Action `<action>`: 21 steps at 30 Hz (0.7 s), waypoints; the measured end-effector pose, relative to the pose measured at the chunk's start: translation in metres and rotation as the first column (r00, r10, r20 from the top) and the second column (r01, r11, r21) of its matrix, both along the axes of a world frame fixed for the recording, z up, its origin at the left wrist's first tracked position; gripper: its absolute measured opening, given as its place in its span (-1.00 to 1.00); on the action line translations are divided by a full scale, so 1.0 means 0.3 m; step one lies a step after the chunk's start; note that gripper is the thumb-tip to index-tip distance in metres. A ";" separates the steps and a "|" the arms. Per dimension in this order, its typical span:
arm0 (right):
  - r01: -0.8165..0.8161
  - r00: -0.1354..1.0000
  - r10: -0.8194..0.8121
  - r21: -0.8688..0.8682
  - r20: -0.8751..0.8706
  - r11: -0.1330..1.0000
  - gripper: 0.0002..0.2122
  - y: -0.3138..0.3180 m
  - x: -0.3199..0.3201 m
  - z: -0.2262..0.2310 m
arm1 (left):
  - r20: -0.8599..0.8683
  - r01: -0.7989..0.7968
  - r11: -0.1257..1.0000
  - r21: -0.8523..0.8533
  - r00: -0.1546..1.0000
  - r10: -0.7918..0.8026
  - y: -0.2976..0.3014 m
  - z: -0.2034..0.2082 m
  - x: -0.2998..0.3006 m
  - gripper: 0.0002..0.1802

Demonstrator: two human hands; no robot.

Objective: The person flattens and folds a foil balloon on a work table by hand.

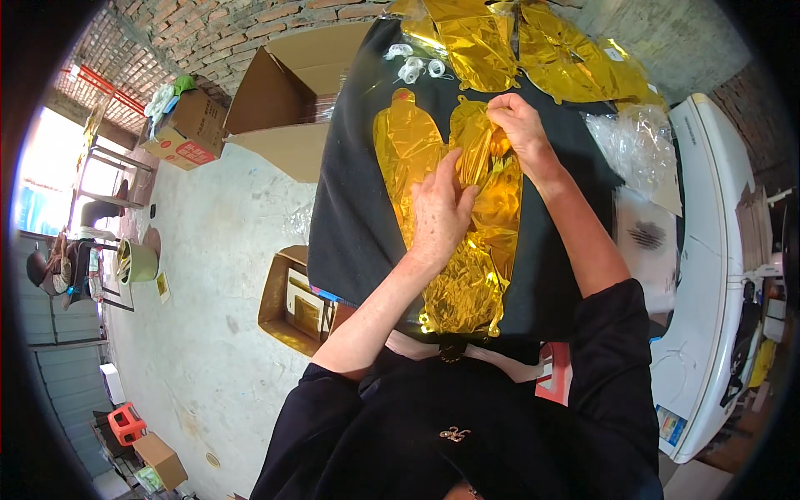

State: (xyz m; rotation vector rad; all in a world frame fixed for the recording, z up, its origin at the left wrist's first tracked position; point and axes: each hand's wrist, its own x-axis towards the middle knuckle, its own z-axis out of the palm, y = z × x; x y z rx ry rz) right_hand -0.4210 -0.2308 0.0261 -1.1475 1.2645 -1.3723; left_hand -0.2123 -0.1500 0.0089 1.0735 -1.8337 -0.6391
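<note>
A flat, uninflated gold foil balloon (pixel 497 221) lies lengthwise on the black-covered table in front of me, its lower end crinkled near my body. At its far end, my right hand (pixel 518 132) pinches the foil's edge with thumb and fingers together. My left hand (pixel 442 208) rests on the foil, palm down, thumb and index finger stretched apart. Beside it on the left lies another gold foil piece (pixel 406 137), partly under my left hand. Several more gold foil balloons (pixel 475 42) are spread along the table's far edge.
White ribbon rolls (pixel 410 68) sit at the far left of the black cloth (pixel 354 200). Clear plastic wrap (pixel 637 154) lies on the right, by a white appliance (pixel 700 275). Cardboard boxes (pixel 279 104) stand left of the table; a smaller open carton (pixel 275 300) is below its left edge.
</note>
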 end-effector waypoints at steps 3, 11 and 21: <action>-0.010 0.999 0.010 -0.005 -0.039 1.000 -0.88 -0.011 -0.001 -0.005 | 0.004 0.002 1.000 0.017 1.000 -0.002 -0.001 -0.006 0.002 -0.39; -0.119 0.993 0.119 -0.025 0.024 0.993 -0.84 0.010 -0.002 0.017 | 0.071 -0.020 0.991 0.135 0.997 0.010 0.007 0.003 0.008 -0.63; -0.210 0.963 0.224 0.100 -0.150 0.973 -0.74 0.009 -0.044 0.047 | 0.098 -0.089 0.996 0.007 0.991 0.088 0.004 0.000 0.001 -0.83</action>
